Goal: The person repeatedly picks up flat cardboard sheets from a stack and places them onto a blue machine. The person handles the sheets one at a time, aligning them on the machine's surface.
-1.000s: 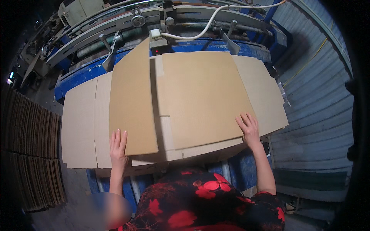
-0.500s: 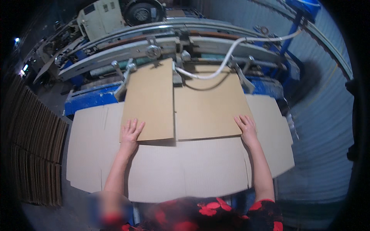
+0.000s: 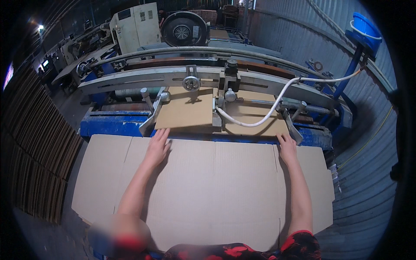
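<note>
A folded tan cardboard sheet lies partly inside the machine, its left panel (image 3: 186, 110) and right panel (image 3: 255, 123) parted by a gap under the metal head. My left hand (image 3: 158, 147) reaches forward, fingers stretched out, fingertips at the near edge of the left panel. At the right panel's near right corner, my right hand (image 3: 287, 148) has its fingers extended against the edge. Neither hand is wrapped round anything. Beneath both forearms spreads a large flat cardboard sheet (image 3: 195, 190) with crease lines and slots. The folded sheet's far end is hidden under the machine's crossbar.
Metal guides, the left (image 3: 151, 119) and right (image 3: 292, 125), flank the folded sheet. A white hose (image 3: 284, 93) runs from the head towards a blue bucket (image 3: 366, 30). Stacked cardboard (image 3: 41, 151) stands at left; a corrugated wall (image 3: 368, 173) is at right.
Both hands have moved forward, and the folded cardboard has slid away from me, deeper under the crossbar. More of the flat sheet below shows. The view has tilted up.
</note>
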`<state>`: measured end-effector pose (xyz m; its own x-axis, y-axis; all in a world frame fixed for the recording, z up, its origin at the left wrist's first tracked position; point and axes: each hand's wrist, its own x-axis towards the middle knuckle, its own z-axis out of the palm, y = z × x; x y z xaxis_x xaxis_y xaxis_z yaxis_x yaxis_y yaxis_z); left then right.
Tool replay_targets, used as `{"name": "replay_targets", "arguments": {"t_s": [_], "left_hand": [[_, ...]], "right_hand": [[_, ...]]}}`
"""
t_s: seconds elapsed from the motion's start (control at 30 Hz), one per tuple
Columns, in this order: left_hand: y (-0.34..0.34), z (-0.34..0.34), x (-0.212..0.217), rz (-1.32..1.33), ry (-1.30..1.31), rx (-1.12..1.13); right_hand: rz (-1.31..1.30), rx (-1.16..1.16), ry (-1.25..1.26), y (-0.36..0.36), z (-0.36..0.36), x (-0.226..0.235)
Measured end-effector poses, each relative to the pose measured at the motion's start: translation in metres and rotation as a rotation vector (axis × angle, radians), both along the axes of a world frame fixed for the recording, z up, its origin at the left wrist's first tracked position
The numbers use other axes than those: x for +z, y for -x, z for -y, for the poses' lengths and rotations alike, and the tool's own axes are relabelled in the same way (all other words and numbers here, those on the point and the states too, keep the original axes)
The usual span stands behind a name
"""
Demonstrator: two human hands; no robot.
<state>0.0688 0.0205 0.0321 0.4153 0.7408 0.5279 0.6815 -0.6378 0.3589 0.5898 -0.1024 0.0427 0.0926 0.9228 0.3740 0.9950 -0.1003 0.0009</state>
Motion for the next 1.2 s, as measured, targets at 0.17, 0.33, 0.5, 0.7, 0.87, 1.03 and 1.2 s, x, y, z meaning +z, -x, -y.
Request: {"name": "replay_targets", "arguments": {"t_s": [0.17,0.33,0.5,0.7,0.87,1.03,1.2], "left_hand": [[0.15,0.156,-0.022,-0.026,0.07,0.562],[0.307,0.278,-0.069,0.272,0.152,1.374],[0.334,0.285,-0.1,0.97,0.438,1.096],[0.325,0.276,-0.084,0.48,0.393,1.402],[0.286,0.282,0.009,1.016,0.244,0.932],[0.249,0.266,0.098,1.095,0.048,0.55],[0.275,0.245,0.102,1.565,0.295,0.239]], "right_hand": [[-0.356,-0.221,-0.171,-0.004,0.171,-0.002],[-0.435,-0.826,-0.538,0.036,0.35,-0.049],[-1.053,-0.824,-0.724,0.052,0.379,-0.071],[-0.923,-1.161,-0.48,0.049,0.36,-0.062],[-0.872,-1.178,-0.346,0.06,0.355,-0.04],[-1.253,-0.705,-1.048,0.085,0.352,-0.006],[-2.152,-0.371,-0.963,0.098,0.354,0.012]]}}
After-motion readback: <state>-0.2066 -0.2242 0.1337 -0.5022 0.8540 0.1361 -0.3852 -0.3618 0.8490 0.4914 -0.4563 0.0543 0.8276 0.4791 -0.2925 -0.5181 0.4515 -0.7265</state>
